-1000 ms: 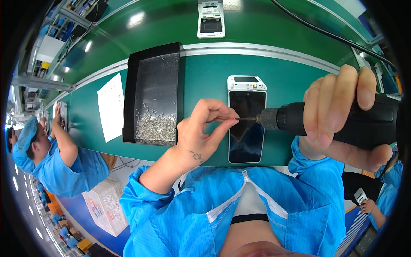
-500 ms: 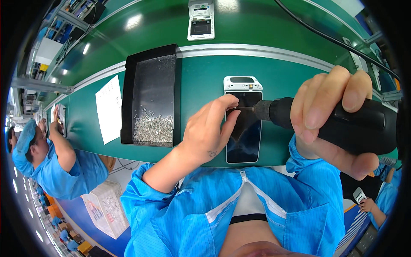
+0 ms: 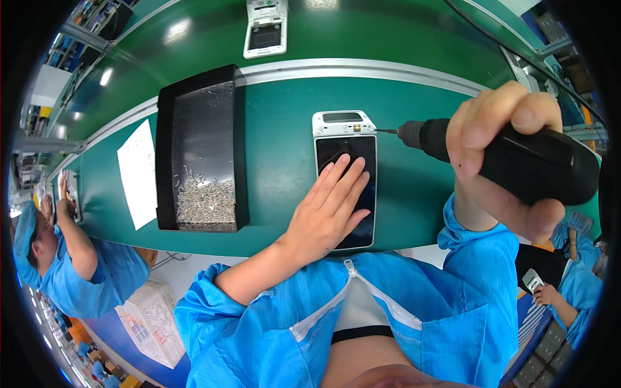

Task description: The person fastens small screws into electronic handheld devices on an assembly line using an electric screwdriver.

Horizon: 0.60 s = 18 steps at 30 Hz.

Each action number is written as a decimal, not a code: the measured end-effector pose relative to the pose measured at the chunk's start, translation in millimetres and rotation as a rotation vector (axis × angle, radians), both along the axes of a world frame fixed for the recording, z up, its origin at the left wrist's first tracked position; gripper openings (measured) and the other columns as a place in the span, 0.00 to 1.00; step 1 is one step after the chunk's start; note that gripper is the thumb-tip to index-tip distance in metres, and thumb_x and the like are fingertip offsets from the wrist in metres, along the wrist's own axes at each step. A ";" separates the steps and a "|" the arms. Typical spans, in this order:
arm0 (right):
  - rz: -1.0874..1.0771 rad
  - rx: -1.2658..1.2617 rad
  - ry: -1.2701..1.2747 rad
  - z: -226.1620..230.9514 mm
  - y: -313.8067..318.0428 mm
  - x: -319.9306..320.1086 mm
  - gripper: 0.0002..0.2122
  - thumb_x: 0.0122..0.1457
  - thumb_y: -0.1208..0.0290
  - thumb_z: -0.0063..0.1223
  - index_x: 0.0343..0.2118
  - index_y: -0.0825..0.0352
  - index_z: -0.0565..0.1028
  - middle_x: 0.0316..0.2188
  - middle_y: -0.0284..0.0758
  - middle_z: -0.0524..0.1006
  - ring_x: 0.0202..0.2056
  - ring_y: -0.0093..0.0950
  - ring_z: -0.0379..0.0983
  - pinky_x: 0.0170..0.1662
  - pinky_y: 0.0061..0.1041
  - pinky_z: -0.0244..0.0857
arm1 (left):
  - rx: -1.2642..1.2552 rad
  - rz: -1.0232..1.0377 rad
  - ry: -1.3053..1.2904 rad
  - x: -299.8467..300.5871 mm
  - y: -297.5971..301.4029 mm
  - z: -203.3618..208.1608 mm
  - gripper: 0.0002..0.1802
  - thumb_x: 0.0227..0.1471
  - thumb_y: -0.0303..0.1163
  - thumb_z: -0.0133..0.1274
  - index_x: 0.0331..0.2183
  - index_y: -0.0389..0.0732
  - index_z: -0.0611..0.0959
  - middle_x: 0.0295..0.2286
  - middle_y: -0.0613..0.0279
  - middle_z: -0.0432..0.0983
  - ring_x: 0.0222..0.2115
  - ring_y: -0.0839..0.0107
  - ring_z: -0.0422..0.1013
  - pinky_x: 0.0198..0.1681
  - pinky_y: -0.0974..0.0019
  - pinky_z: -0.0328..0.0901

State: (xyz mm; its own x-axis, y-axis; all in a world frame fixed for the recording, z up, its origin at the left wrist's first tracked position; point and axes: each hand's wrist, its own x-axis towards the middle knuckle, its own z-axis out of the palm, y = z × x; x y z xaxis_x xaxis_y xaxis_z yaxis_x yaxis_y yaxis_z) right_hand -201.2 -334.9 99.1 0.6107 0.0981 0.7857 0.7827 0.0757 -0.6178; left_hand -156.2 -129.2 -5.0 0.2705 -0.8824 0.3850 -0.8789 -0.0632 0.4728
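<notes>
On the green table in front of me lies a white handheld device [image 3: 362, 146] with a black screen and a small window in its top section. My left hand [image 3: 325, 210] rests on the screen, fingers stretched out and holding nothing. My right hand [image 3: 495, 139] is wrapped round a black electric screwdriver [image 3: 540, 168]. Its thin bit points left and reaches the right edge of the device's top section; whether a screw sits on the tip is too small to tell.
A black tray [image 3: 200, 136] of small silver screws [image 3: 206, 202] stands to the left, beside a white paper sheet [image 3: 138, 174]. Beyond a metal rail [image 3: 336, 68] lies another open white device [image 3: 266, 35]. Co-workers [image 3: 84, 258] sit at both sides; a white crate [image 3: 152, 320] stands lower left.
My left fingertips have left the screwdriver bit and now lie flat on the screen. The bit has moved from above the screen up to the top section's right edge. The view has shifted slightly.
</notes>
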 end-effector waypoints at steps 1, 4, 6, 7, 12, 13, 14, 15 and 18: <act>-0.009 0.003 0.003 -3.7 -1.8 0.6 0.32 0.43 0.48 0.56 0.42 0.69 0.61 0.32 0.42 0.67 0.22 0.21 0.66 0.23 0.17 0.60 | -0.002 -0.004 0.013 -0.3 -1.7 -3.2 0.30 0.35 0.30 0.58 0.44 0.32 0.70 0.48 0.51 0.60 0.51 0.53 0.55 0.51 0.56 0.54; -0.043 -0.009 0.025 -12.6 -4.2 3.1 0.32 0.43 0.47 0.55 0.42 0.70 0.60 0.32 0.43 0.67 0.22 0.21 0.65 0.24 0.18 0.60 | 0.056 0.017 -0.043 0.2 -3.6 -10.7 0.30 0.37 0.34 0.56 0.44 0.32 0.70 0.49 0.51 0.59 0.52 0.54 0.54 0.52 0.57 0.54; -0.037 -0.020 0.026 -15.1 -5.7 4.5 0.32 0.43 0.47 0.55 0.42 0.70 0.60 0.32 0.43 0.67 0.22 0.22 0.66 0.24 0.18 0.60 | 0.076 0.018 -0.078 0.5 -5.0 -10.4 0.29 0.39 0.36 0.54 0.44 0.32 0.70 0.49 0.51 0.59 0.52 0.55 0.54 0.53 0.58 0.52; -0.027 -0.052 0.047 -12.9 -5.2 4.5 0.32 0.43 0.46 0.55 0.42 0.70 0.60 0.32 0.43 0.67 0.22 0.22 0.65 0.24 0.17 0.60 | 0.095 0.020 -0.124 0.6 -5.4 -10.2 0.28 0.42 0.37 0.52 0.44 0.32 0.70 0.49 0.50 0.59 0.52 0.56 0.53 0.54 0.60 0.51; -0.001 -0.123 0.094 -12.8 -8.8 5.5 0.32 0.43 0.46 0.55 0.42 0.68 0.60 0.32 0.42 0.67 0.23 0.21 0.66 0.24 0.17 0.61 | 0.098 0.025 -0.141 -0.6 -6.7 -10.6 0.27 0.42 0.38 0.50 0.43 0.31 0.71 0.48 0.50 0.60 0.52 0.56 0.54 0.54 0.60 0.51; 0.001 -0.135 0.105 -12.2 -9.1 4.9 0.32 0.43 0.46 0.55 0.41 0.68 0.60 0.32 0.42 0.67 0.23 0.21 0.66 0.24 0.18 0.61 | 0.081 0.030 -0.120 -1.1 -7.0 -10.3 0.28 0.39 0.36 0.53 0.44 0.31 0.71 0.48 0.49 0.61 0.51 0.55 0.55 0.53 0.58 0.52; 0.003 -0.147 0.116 -12.1 -9.2 4.5 0.32 0.42 0.45 0.55 0.41 0.67 0.59 0.31 0.42 0.67 0.22 0.22 0.66 0.24 0.18 0.61 | 0.063 0.035 -0.098 -1.5 -7.1 -10.3 0.30 0.36 0.34 0.56 0.44 0.31 0.70 0.47 0.49 0.62 0.51 0.53 0.56 0.52 0.57 0.53; 0.002 -0.147 0.119 -12.7 -10.3 4.3 0.32 0.42 0.45 0.55 0.41 0.67 0.59 0.31 0.42 0.67 0.22 0.22 0.66 0.24 0.18 0.61 | 0.063 0.033 -0.095 -1.7 -7.5 -10.5 0.30 0.36 0.34 0.56 0.44 0.31 0.70 0.47 0.49 0.62 0.51 0.53 0.56 0.52 0.57 0.53; -0.010 -0.163 0.103 -13.3 -12.3 3.4 0.32 0.42 0.45 0.56 0.40 0.67 0.59 0.31 0.42 0.67 0.22 0.22 0.66 0.24 0.18 0.62 | 0.061 0.028 -0.098 -2.2 -8.7 -10.1 0.30 0.36 0.34 0.56 0.44 0.31 0.70 0.47 0.49 0.62 0.50 0.53 0.57 0.52 0.57 0.53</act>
State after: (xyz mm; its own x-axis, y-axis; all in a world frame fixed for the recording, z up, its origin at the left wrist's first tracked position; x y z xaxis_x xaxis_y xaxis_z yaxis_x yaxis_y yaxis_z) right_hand -197.8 -347.3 85.8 0.6889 0.2123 0.6930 0.7146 -0.0392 -0.6984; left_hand -158.4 -137.9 -15.2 0.2593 -0.8974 0.3570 -0.9182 -0.1145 0.3792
